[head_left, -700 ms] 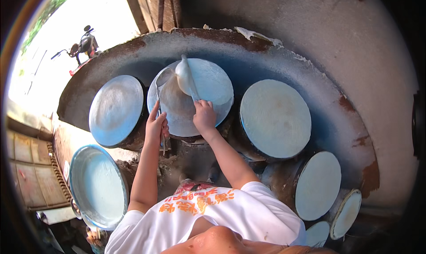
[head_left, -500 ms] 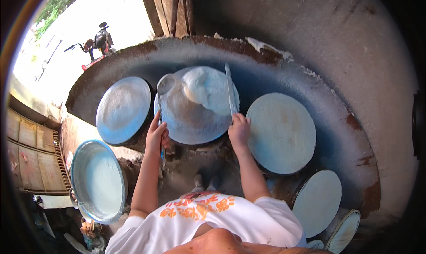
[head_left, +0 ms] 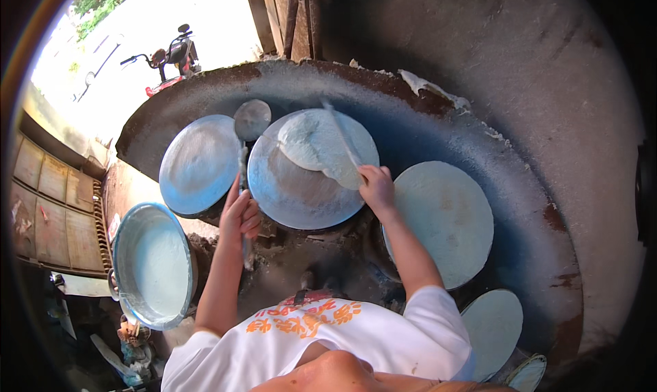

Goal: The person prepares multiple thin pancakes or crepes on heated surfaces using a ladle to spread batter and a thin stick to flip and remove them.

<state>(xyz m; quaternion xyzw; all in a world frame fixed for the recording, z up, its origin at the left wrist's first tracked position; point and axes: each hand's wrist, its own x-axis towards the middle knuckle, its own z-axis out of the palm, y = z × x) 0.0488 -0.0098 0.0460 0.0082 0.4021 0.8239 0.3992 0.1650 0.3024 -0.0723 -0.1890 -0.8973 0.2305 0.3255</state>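
A pale mound of batter (head_left: 308, 139) lies partly spread over the back half of the middle round griddle (head_left: 280, 200). My right hand (head_left: 376, 187) grips a long flat spreading blade (head_left: 345, 142), which crosses the batter on its right side, its far end blurred. In my left hand (head_left: 237, 214) is a long-handled ladle (head_left: 252, 120), held upright between the left griddle (head_left: 194, 162) and the middle one, its round head near the middle griddle's back left rim. Another coated griddle (head_left: 441, 214) lies just right of my right hand.
A blue-rimmed basin (head_left: 153, 265) of pale liquid stands at lower left. More coated griddles (head_left: 491, 334) are at lower right. A curved sooty wall (head_left: 410, 105) backs the row, with a scooter (head_left: 174, 63) outside at upper left and rusty metal panels (head_left: 51, 207) at left.
The ladle head has moved left and up, off the batter. The batter has flattened out. The blade has swung from upright to a slant across the batter. The view has shifted slightly.
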